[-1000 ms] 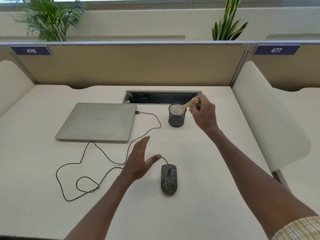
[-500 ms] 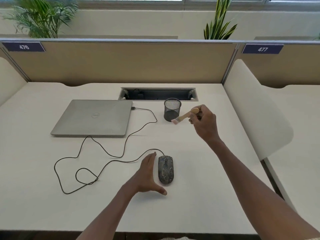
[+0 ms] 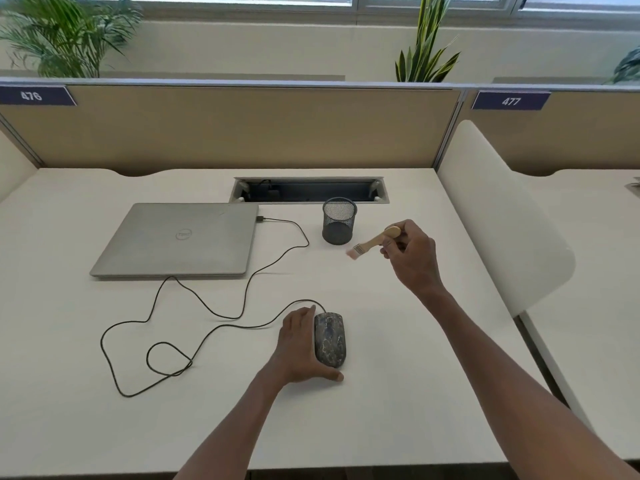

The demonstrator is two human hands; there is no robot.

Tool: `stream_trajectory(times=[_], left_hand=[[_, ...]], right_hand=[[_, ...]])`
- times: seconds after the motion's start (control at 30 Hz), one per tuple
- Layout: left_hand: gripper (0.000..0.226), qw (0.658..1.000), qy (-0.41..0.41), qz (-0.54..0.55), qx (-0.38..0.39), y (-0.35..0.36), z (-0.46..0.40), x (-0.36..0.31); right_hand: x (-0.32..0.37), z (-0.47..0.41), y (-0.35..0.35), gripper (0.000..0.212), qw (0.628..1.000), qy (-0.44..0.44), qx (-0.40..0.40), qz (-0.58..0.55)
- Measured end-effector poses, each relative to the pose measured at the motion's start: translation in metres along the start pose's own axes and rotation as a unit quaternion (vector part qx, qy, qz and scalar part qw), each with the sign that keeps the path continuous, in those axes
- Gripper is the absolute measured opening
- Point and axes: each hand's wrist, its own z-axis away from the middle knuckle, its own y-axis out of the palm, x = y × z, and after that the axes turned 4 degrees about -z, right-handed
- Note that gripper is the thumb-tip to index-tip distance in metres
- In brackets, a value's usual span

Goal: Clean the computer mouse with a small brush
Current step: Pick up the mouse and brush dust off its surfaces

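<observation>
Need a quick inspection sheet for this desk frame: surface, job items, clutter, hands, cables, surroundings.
Surface: white desk, open cable tray at the back.
Job's things: dark mouse flat on the desk; small brush in the air, bristles toward the mesh cup.
Clutter: closed laptop; the cup looks empty.
Hands: left hand cups the mouse's left side; right hand pinches the brush handle.
Cables: mouse cable loops across the desk to the laptop.
Surroundings: partition, seat tags 476 and 477, plants behind.
</observation>
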Motion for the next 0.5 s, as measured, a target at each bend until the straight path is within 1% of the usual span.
stream_trajectory(times=[0.23,0.37,0.5], left_hand=[[0.149,1.000,0.004,0.003,-0.014,0.003,-0.003,0.003],[0.151,1.000,0.009,0.005,-0.014,0.004,-0.003,0.005],[0.145,1.000,0.011,0.013,-0.026,0.006,-0.003,0.005]], right_hand=[[-0.003,0.008,0.006,0.010,1.000,0.009,0.010,-0.001],[-0.002,0.010,0.006,0.010,1.000,0.014,0.009,0.002],[-0.001,0.014,0.004,0.009,1.000,0.013,0.007,0.010]])
